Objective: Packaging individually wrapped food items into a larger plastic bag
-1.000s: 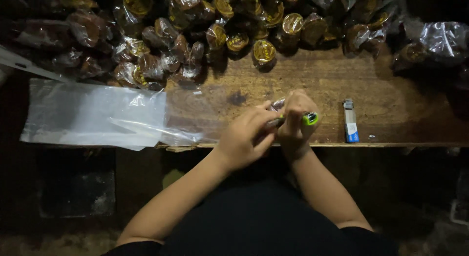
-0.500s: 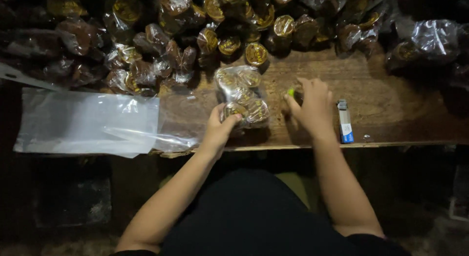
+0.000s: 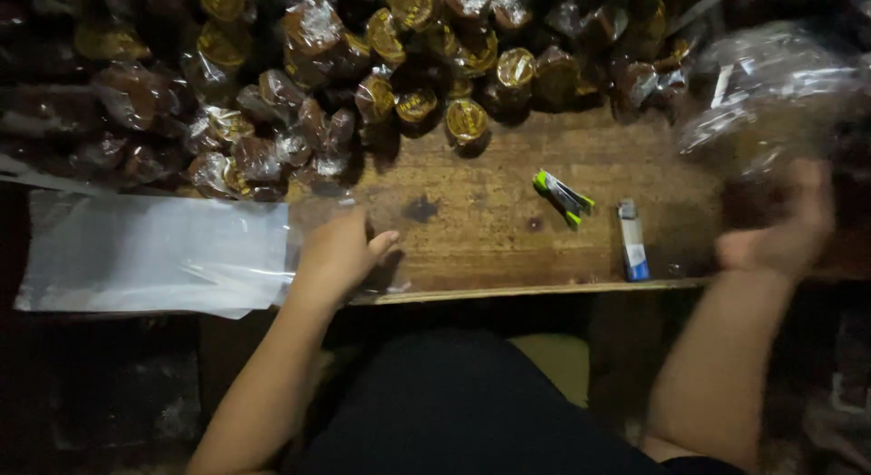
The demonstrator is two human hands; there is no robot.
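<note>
Resting on the stack of clear bags [image 3: 154, 253], the left hand [image 3: 340, 253] lies loosely curled over its right-hand end, the stack's long axis running leftward along the worktop [image 3: 508, 230]. The right hand [image 3: 780, 230] is blurred, far right, grip unreadable; the green stapler [image 3: 562, 196] lies between them.

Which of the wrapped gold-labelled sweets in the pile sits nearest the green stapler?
The round gold-labelled sweet at the pile's front edge, lying alone on bare wood just up-left of the green stapler; the others sit farther back.
</note>
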